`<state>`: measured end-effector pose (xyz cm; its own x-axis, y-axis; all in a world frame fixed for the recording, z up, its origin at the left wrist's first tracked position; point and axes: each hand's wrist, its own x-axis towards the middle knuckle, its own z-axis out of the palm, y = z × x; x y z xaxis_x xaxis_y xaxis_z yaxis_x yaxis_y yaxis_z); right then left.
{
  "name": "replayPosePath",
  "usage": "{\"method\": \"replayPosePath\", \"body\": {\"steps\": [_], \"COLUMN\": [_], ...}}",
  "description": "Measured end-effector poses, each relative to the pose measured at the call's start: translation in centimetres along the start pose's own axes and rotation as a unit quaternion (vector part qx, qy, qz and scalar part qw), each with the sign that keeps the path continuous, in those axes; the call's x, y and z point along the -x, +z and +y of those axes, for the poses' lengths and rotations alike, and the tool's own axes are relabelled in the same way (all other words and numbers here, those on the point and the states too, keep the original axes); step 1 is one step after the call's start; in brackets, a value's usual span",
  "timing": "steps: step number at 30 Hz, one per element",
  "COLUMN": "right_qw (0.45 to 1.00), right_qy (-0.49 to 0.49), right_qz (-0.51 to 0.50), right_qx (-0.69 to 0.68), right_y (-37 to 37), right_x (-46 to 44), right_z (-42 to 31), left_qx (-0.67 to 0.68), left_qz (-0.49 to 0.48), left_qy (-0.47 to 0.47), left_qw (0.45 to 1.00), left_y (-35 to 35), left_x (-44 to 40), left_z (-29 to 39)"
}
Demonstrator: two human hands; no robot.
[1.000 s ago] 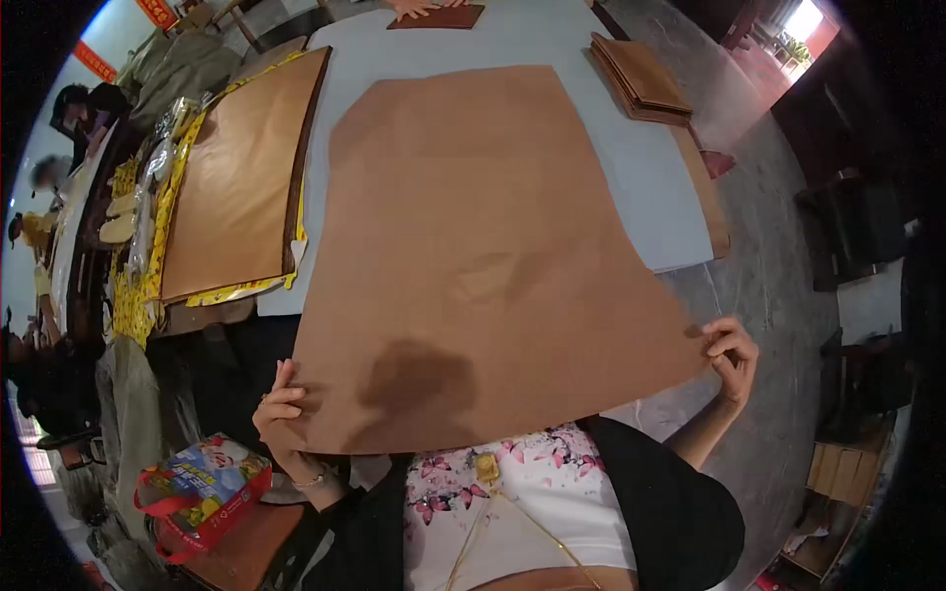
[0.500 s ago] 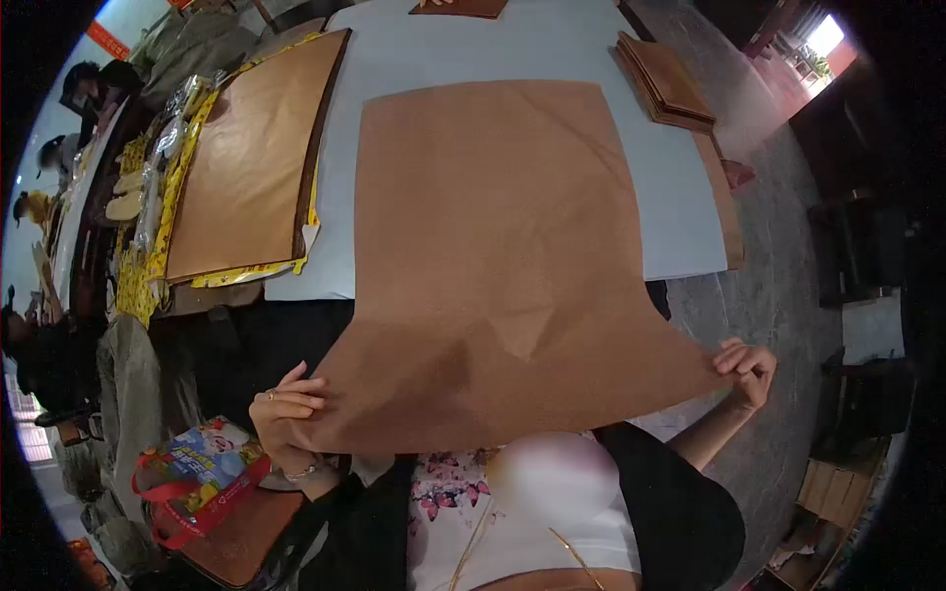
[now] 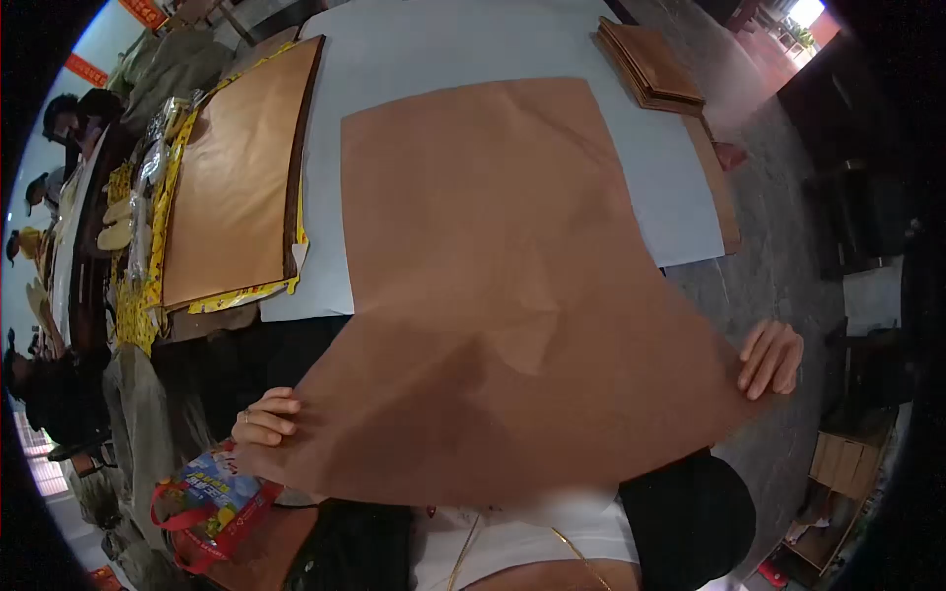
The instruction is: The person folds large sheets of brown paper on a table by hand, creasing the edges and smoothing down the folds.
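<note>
A large brown sheet (image 3: 493, 227) lies partly on the pale table (image 3: 453, 49), and its near part spans the gap to my body, creased in the middle. My left hand (image 3: 264, 418) grips its near left edge, fingers on top and the thumb hidden beneath. At the near right edge my right hand (image 3: 772, 360) holds the sheet, its fingers bent over the top face. Left of the sheet is a stack of large brown sheets (image 3: 241, 177) on yellow wrapping.
Smaller folded brown pieces (image 3: 655, 67) are stacked at the table's far right. A colourful bag with red handles (image 3: 212, 497) stands at lower left. Several people (image 3: 64, 118) are at another table on the far left. A wooden shelf (image 3: 843, 468) is at lower right.
Both hands have moved outward and, since half a second ago, the sheet's near edge has come lower over my body. The other person's hands at the table's far end are out of view.
</note>
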<state>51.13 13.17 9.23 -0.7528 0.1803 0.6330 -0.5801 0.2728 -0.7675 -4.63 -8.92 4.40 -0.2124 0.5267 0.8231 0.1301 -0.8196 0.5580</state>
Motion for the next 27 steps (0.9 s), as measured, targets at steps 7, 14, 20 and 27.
{"method": "replayPosePath", "body": {"steps": [7, 14, 20, 27], "right_qw": [0.935, 0.770, 0.709, 0.723], "right_qy": [0.263, 0.381, 0.388, 0.331], "right_qz": [0.211, -0.081, -0.199, -0.233], "right_qx": [0.112, 0.505, 0.554, 0.560], "right_y": [-2.9, -4.9, -4.7, -4.5], "right_x": [-6.1, -8.3, -7.0, -6.4], "right_z": [8.4, 21.7, 22.8, 23.0], "left_qx": [0.051, 0.094, -0.046, 0.157], "left_qz": [0.037, -0.088, -0.001, -0.154], "left_qy": [-0.110, -0.110, -0.132, -0.113], "left_qw": [0.992, 0.986, 0.990, 0.969], "left_y": [0.9, -1.4, -1.9, -6.7], "left_x": [1.5, 1.2, 3.1, -0.2], "left_z": [0.0, 0.0, 2.0, 1.9]}}
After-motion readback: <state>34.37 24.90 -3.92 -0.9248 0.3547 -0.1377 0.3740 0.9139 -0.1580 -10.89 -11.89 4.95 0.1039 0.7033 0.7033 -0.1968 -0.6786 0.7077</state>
